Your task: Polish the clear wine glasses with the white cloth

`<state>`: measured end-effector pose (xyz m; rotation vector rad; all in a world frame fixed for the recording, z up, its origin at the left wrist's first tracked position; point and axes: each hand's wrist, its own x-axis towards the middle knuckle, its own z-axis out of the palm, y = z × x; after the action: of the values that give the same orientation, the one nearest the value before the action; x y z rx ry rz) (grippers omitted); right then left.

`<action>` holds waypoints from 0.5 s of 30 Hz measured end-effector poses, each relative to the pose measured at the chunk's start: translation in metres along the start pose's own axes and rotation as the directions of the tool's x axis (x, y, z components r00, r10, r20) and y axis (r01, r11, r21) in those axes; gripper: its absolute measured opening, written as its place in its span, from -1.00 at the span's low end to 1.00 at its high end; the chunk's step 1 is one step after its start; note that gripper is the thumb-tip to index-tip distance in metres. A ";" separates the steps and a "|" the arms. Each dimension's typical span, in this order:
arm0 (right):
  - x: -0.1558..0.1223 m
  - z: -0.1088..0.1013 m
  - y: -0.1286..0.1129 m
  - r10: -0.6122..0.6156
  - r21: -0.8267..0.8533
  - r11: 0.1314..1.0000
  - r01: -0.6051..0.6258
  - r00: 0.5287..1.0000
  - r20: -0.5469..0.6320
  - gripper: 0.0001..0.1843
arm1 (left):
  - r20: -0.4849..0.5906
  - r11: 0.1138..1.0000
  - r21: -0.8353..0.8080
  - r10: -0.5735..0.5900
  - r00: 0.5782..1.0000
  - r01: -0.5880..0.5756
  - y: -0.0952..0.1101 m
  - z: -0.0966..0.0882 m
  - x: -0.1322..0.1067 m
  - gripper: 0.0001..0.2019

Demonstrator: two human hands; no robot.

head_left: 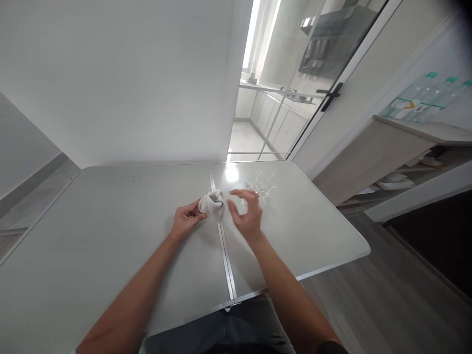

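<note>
My left hand pinches the left side of a bunched, twisted white cloth above the table's middle seam. The cloth has a fold with a greyish hollow facing up; whether it is a sock or a small towel I cannot tell. Just right of it is my right hand, thumb and fingers apart in a curve, holding nothing. Behind the right hand, a cluster of thin, clear, shiny strands lies on the table, partly hidden by the fingers.
The pale table meets a white wall at its far edge, and a metal strip divides it. A glass-paned door stands beyond. At right, a shelf unit carries several clear bottles with green caps.
</note>
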<state>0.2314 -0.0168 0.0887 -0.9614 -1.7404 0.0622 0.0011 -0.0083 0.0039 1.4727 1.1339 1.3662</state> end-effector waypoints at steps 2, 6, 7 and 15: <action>0.025 -0.034 0.016 0.025 -0.146 0.989 -0.031 0.999 -0.041 -0.81 | -0.015 1.000 -0.010 -0.003 1.000 0.003 0.000 0.000 0.001 -0.35; 0.090 -0.098 0.070 0.203 -0.342 0.936 -0.081 0.920 0.336 -0.70 | -0.022 1.000 -0.020 -0.008 1.000 0.008 0.002 0.001 0.001 -0.35; 0.105 -0.108 0.084 0.281 -0.383 0.919 -0.093 0.838 0.468 -0.65 | -0.025 1.000 -0.026 -0.015 1.000 0.015 0.002 0.002 0.001 -0.36; 0.149 -0.097 0.141 0.545 -0.570 0.819 -0.072 0.409 0.732 -0.38 | -0.029 0.998 -0.051 -0.046 0.999 0.045 0.002 0.001 0.001 -0.38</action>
<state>0.3791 0.1317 0.1765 -1.8632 -2.5595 0.5168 0.0022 -0.0083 0.0064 1.3869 1.1367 1.3799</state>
